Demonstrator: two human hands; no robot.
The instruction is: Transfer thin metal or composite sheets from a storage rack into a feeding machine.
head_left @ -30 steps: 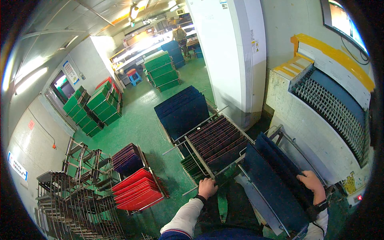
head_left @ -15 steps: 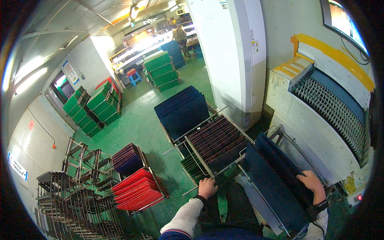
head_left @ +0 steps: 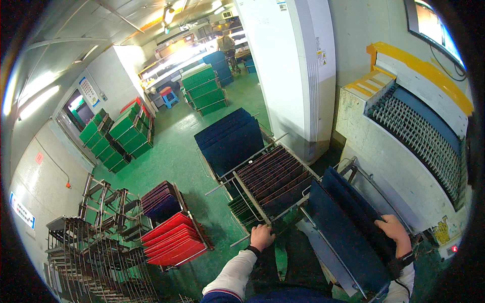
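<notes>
- The left hand (head_left: 262,237) is at the near end of a grey metal rack frame (head_left: 251,197), fingers curled over it; whether they close around the bar or only rest there, I cannot tell.
- Upright dark boards with reddish edges (head_left: 289,199) stand in a close row within that frame, just ahead of the left hand.
- The right hand (head_left: 393,229) lies over the edge of the large dark-blue rectangular panels (head_left: 333,217), fingers bent and thumb hidden; how firmly it grips, I cannot tell.
- Those panels lean, tilted, in a silvery wire rack (head_left: 332,251) at the person's right, between the legs and a cream-coloured machine with rows of toothed grey rollers (head_left: 414,139).
- Beyond the metal frame stands another group of navy-blue panels (head_left: 232,144).
- Well to the left, bright red panels (head_left: 177,242) stand in a rack, near a cluster of bare brownish metal racks (head_left: 101,252).
</notes>
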